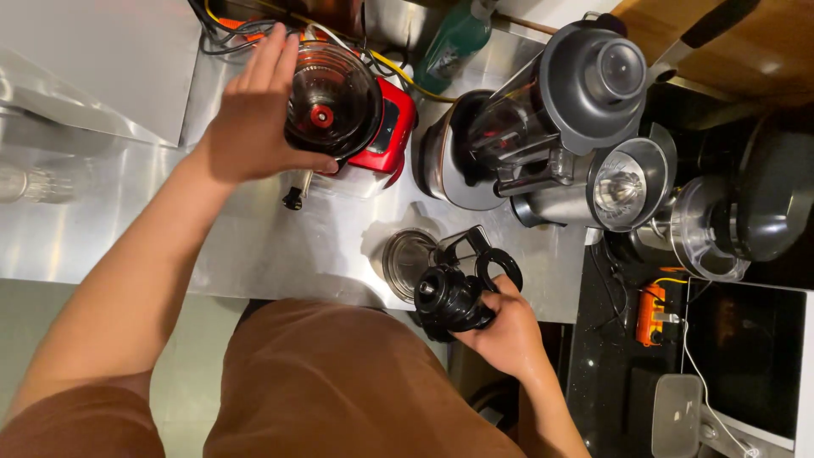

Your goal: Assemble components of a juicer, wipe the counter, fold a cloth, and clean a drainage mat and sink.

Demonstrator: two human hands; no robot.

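Right hand grips black lid; left hand clasps clear juicer bowl.

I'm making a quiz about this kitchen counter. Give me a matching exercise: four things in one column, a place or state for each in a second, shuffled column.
1. left hand
2. right hand
3. round metal lid
4. green bottle

A. lying flat on the steel counter
B. holding a black blender part
C. at the back, behind the appliances
D. gripping the clear jar on the red base

Pairs: 1-D, 2-B, 3-A, 4-C
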